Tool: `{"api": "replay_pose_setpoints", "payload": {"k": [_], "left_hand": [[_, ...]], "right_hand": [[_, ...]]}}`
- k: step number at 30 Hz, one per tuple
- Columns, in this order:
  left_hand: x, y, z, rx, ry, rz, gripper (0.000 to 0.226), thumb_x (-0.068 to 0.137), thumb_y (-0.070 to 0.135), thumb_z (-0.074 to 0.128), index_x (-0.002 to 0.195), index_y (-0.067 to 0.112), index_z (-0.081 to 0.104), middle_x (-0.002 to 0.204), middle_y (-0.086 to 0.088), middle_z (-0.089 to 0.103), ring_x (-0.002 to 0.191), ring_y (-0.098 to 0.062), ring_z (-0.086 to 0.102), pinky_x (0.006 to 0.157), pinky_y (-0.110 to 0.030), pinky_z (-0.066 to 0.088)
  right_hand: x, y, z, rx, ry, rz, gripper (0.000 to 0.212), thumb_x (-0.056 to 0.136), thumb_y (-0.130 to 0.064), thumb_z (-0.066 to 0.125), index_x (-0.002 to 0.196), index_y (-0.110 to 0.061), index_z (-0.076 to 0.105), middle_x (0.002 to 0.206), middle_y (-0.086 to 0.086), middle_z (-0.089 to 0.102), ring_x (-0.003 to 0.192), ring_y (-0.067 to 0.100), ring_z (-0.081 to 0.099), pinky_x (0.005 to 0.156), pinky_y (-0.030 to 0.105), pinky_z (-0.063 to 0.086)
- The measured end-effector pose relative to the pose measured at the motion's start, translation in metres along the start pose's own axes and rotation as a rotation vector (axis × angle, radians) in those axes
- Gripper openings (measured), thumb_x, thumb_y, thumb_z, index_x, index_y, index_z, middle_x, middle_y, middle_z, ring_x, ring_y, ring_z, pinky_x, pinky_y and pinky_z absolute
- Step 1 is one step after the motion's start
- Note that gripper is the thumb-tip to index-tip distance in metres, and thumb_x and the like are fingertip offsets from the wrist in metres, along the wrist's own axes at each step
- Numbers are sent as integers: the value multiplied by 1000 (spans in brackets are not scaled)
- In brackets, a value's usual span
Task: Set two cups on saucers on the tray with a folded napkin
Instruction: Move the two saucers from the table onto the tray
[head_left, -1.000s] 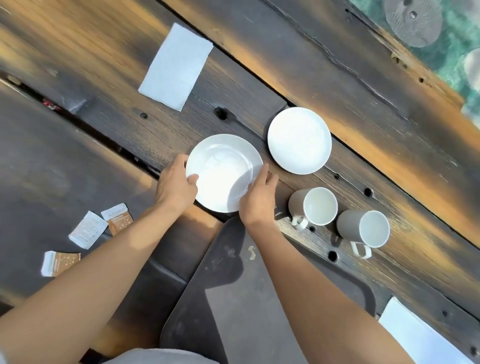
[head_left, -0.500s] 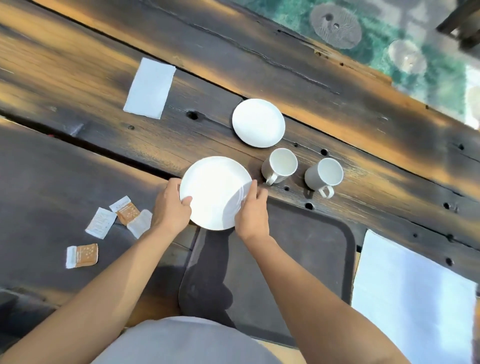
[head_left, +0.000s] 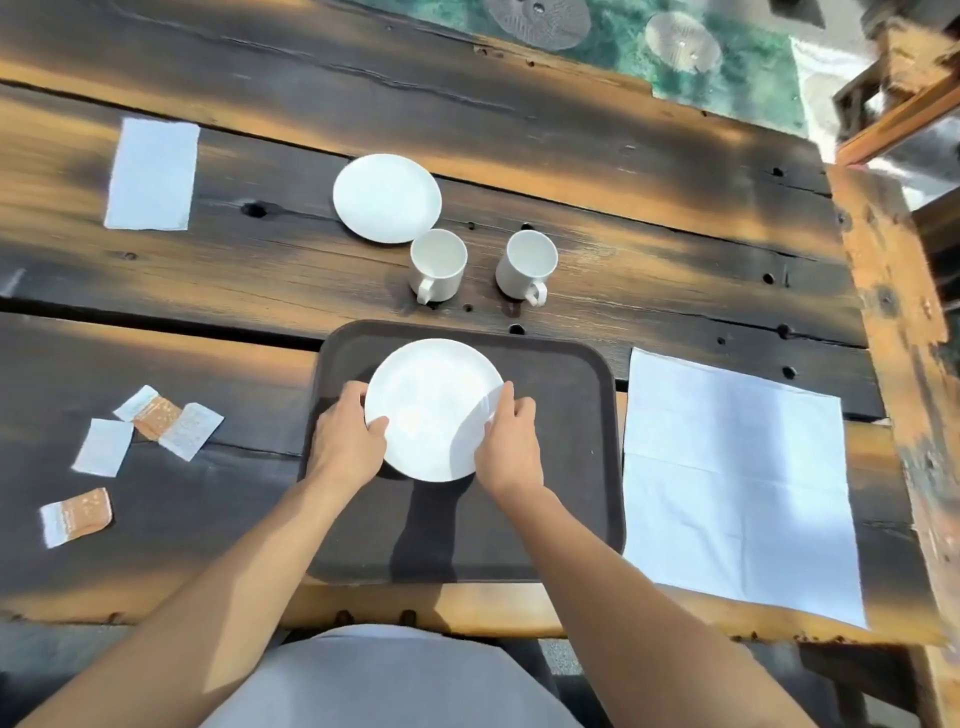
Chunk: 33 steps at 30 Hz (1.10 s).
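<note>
- white saucer (head_left: 434, 410) at frame centre, over the dark tray (head_left: 566, 467).
- left hand (head_left: 345, 441) and right hand (head_left: 509, 447) each grip closed on its rim.
- two cups (head_left: 438, 262) on the wooden surface (head_left: 675, 249) above.

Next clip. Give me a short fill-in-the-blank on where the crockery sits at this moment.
1. Both hands, left hand and right hand, hold one saucer over the ____.
2. The second saucer lies on the ____.
3. The number of cups standing on saucers is ____.

Missing words: tray; table; zero
</note>
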<state>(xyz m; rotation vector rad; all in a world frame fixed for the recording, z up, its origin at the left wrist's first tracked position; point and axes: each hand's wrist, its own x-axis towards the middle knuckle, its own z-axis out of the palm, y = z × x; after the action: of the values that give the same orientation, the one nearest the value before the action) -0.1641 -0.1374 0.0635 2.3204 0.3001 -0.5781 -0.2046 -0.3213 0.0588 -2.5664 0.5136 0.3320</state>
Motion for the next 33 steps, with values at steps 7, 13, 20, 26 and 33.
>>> {"api": "replay_pose_setpoints", "payload": {"k": [7,13,20,26,33], "left_hand": [[-25,45,53,5,-21,-36,32,96,14,58,125,21,46,118,-12,62,101,-35,62,76,-55,61],[-34,75,90,-15,-12,-47,29,96,12,57,122,19,48,115,-12,61,97,-35,63,75,-54,61],[-30,89,115,-34,-17,-115,29,97,8,51,123,20,50,116,-13,60,103,-36,62,82,-53,59],[-17,97,128,-50,-35,-164,31,95,5,45,120,22,50,114,-13,62,99,-36,64,79,-52,60],[5,109,137,-50,-86,-239,32,93,8,44,122,22,51,117,-12,63,97,-36,66,78,-51,61]], "right_hand": [[1,71,-36,-62,-4,-8,26,104,-35,23,126,-27,34,93,-22,39,89,20,53,56,24,36],[12,114,-62,65,-117,119,51,100,-19,38,148,-19,22,129,-1,41,104,21,54,87,36,52],[35,143,-71,163,-158,110,51,92,-6,47,140,-21,35,127,6,44,116,29,53,100,45,51],[56,150,-73,162,-198,127,52,88,-4,42,137,-19,39,127,7,44,118,31,50,102,46,48],[82,153,-76,109,-237,139,51,84,-5,39,134,-16,42,126,10,46,119,32,46,102,47,47]]}}
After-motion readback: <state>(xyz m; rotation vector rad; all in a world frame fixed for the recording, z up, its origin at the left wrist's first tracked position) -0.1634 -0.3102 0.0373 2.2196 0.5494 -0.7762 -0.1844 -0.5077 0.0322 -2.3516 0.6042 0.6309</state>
